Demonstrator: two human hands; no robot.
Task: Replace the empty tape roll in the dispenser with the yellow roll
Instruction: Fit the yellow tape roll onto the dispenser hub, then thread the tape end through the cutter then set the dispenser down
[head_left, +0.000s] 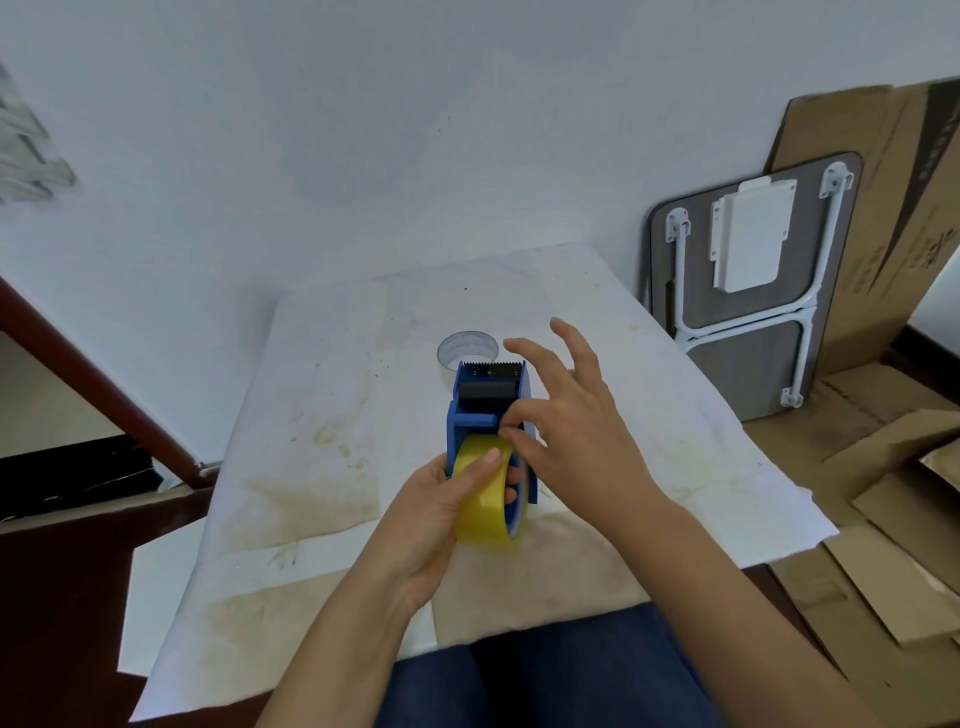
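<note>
Stained white table (322, 467); empty tape roll (466, 358) resting on it.

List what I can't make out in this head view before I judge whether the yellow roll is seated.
- Hub inside the dispenser: hidden by the yellow roll and left hand.
- Loose tape end: covered by the right hand, whose fingers pinch at the roll's top.
- Empty roll: its near side is blocked by the dispenser; printing too small to read.
- Object at the left edge: blurred and cut off.
</note>
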